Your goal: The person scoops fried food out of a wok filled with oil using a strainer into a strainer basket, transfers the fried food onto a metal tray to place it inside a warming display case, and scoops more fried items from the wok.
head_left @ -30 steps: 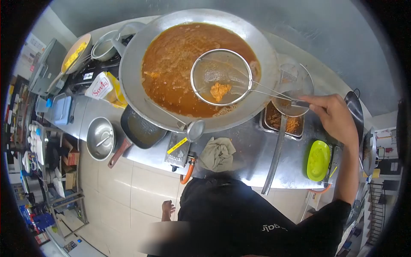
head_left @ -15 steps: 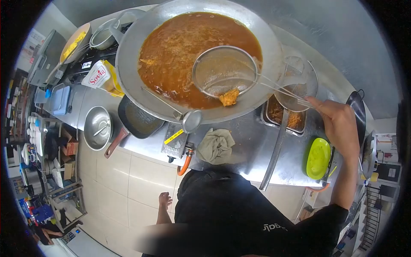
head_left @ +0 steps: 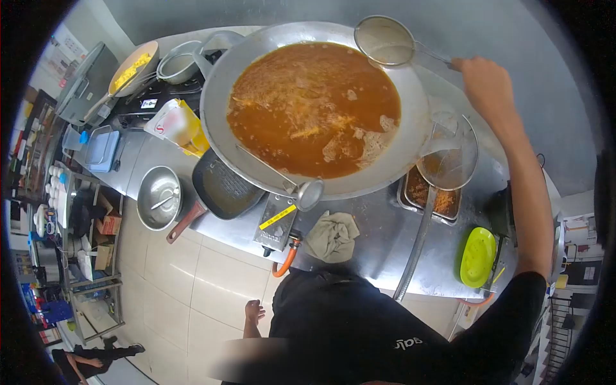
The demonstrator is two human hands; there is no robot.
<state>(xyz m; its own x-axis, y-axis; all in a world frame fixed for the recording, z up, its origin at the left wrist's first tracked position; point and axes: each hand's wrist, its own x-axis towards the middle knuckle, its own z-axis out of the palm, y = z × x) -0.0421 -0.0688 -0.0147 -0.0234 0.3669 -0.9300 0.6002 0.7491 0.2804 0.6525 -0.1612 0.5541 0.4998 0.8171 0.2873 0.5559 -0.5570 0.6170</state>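
Note:
My right hand (head_left: 482, 83) is closed around the handle of a round mesh strainer (head_left: 385, 42), raised over the far right rim of a large metal wok (head_left: 414, 109). Its mesh shows no food in it. Brown frying oil (head_left: 308, 83) bubbles in the wok, with golden fried pieces (head_left: 308, 133) floating near the middle and pale foam towards the right. My left hand (head_left: 255, 312) hangs beside my body over the floor, fingers loosely apart and holding nothing. A smaller strainer (head_left: 310, 194) rests across the wok's near rim.
Right of the wok, a long-handled skimmer (head_left: 463, 160) lies over a metal tray of brown crumbs (head_left: 444, 202). A green dish (head_left: 478, 256), a cloth (head_left: 332, 237), a grill pan (head_left: 224, 186) and a steel bowl (head_left: 149, 208) stand nearer. Another person (head_left: 96, 360) is at lower left.
My right hand has carried the strainer from low over the oil up to the far right rim. The fried piece in it is gone from the mesh; pieces now float mid-wok amid more foam.

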